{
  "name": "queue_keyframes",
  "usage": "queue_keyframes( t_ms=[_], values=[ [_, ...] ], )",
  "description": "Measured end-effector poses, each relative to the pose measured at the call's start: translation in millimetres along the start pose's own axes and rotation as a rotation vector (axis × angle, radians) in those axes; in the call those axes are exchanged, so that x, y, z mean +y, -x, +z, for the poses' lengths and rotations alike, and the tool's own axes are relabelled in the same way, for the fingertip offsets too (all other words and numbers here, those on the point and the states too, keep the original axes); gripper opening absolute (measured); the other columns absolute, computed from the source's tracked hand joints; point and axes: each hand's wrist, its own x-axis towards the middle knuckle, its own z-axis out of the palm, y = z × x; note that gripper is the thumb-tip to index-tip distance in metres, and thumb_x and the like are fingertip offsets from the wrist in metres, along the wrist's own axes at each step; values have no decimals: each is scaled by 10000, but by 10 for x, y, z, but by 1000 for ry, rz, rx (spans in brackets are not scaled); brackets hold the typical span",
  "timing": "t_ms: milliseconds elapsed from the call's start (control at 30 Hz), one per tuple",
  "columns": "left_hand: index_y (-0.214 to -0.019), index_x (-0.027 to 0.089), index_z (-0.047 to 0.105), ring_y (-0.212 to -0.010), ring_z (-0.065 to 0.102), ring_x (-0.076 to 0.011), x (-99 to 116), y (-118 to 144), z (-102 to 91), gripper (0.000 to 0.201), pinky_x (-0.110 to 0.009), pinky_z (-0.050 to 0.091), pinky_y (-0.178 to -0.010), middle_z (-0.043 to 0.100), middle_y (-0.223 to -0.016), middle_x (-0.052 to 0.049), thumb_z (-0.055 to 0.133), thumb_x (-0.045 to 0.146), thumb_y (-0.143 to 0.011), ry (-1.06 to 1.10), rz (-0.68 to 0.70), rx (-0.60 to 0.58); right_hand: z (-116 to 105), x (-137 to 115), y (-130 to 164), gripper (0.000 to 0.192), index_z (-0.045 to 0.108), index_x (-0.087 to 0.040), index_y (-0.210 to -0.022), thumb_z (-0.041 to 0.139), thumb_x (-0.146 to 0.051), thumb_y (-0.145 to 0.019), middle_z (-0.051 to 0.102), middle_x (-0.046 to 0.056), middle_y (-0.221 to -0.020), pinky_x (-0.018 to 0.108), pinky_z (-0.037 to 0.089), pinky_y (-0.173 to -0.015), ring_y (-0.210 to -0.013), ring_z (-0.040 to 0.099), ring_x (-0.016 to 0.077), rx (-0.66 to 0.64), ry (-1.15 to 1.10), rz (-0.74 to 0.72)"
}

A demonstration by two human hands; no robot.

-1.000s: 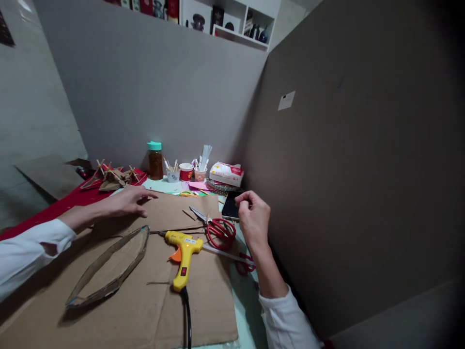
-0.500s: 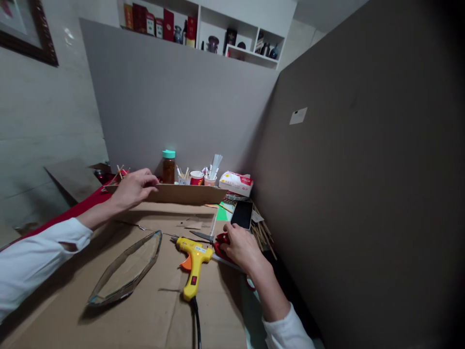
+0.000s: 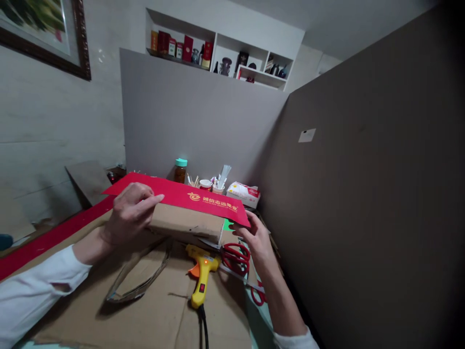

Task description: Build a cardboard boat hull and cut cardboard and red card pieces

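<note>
In both hands (image 3: 131, 213), red card (image 3: 176, 194), above cardboard (image 3: 187, 224)

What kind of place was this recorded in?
Probably a craft corner indoors, though whether at home or in a workshop I can't tell: a glue gun and red-handled scissors lie near each other, and a grey panel stands behind them.

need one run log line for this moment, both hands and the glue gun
left hand: holding red sheet by near edge | right hand: at its right end | glue gun: lying on cardboard
</note>
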Motion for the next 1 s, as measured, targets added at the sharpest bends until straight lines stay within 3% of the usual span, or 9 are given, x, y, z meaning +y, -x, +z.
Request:
queue_keyframes(
  t_ms=[133,233,367,467,567,667,800,1000],
  values=[
    [-917,230,687,-757,582,-190,-147,-52,109,167,-315,484,-677,556,-840,-26,551,133,-907,-12,-211,-10,16,111,-4,491,495,-174,-1187,517,-531,-851,732,136,-1065,348,581,-788,-933,732,247,39,-1,15],
    [-868,205,689,-764,605,-192,-266,-108,147,155,-310,483,-706,597,-839,-33,540,205,-911,-34,-365,-51,40,212,-2,339,586,-176,-1059,519,-451,-874,745,118,-984,346,564,-766,-867,734,242,12,109,19],
    [-868,182,680,-823,615,-204,-388,-157,68,197,-319,474,-785,649,-869,-54,513,274,-917,-77,-541,-127,82,194,-62,198,668,-166,-963,513,-265,-891,750,107,-968,358,534,-796,-881,712,244,-123,353,12],
    [-888,179,663,-906,614,-215,-463,-157,-24,227,-326,461,-860,675,-944,-73,478,305,-925,-113,-661,-162,179,120,-223,229,675,-135,-1080,608,-200,-871,727,139,-1092,387,512,-887,-1032,674,278,-289,552,-5],
    [-905,187,660,-966,610,-229,-544,-133,-87,272,-327,448,-888,688,-1006,-80,438,342,-928,-144,-765,-181,349,121,-445,437,612,-139,-1255,732,-227,-844,646,142,-1279,450,470,-1005,-1215,583,302,-459,723,-21],
    [-926,173,678,-1004,606,-240,-640,-105,-145,298,-314,429,-880,703,-1057,-92,440,353,-914,-161,-850,-215,516,213,-619,426,591,-166,-1285,712,-320,-907,586,113,-1349,526,467,-1021,-1232,564,298,-581,862,-7],
    [-965,158,699,-907,604,-219,-803,-61,-269,320,-273,405,-737,719,-1007,-70,461,360,-896,-188,-994,-229,598,328,-708,376,594,-171,-1276,653,-360,-957,605,101,-1298,508,511,-971,-1153,609,273,-655,978,-7],
    [-945,130,716,-760,549,-168,-1024,81,-378,325,-228,338,-606,676,-842,-20,496,356,-864,-183,-1114,-224,488,410,-814,317,610,-164,-1240,639,-329,-970,628,91,-1253,469,541,-929,-1098,636,248,-670,1034,-51]
  ],
)
